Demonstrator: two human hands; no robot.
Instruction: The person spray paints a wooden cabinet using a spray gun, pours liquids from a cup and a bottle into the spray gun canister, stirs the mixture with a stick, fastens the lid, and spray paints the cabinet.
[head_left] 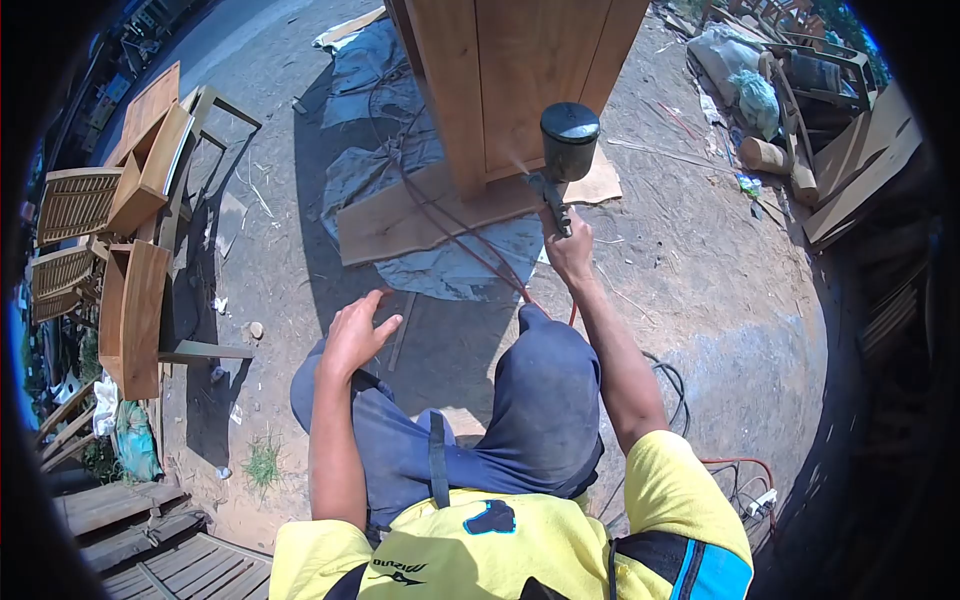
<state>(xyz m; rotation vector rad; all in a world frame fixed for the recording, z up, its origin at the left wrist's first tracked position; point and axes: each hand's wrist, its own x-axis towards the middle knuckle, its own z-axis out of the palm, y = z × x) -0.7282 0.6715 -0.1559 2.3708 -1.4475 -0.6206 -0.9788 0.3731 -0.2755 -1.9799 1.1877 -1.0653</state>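
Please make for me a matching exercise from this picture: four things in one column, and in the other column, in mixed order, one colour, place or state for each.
Column one:
1. Spray gun
2. Left hand
3. Cabinet
4. Shirt

Column two:
A. mostly yellow
B. holding nothing
C. brown, made of wood
D. held in the right hand

Right pairs: 1-D, 2-B, 3-C, 4-A.

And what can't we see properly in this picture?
In the head view:
Brown panelled wooden furniture: far end cut off by the upper edge.
Dark round spray-gun cup: inside hidden by its shiny dark lid.
Bare right hand: fingertips hidden by the hand itself and the metal spray gun.
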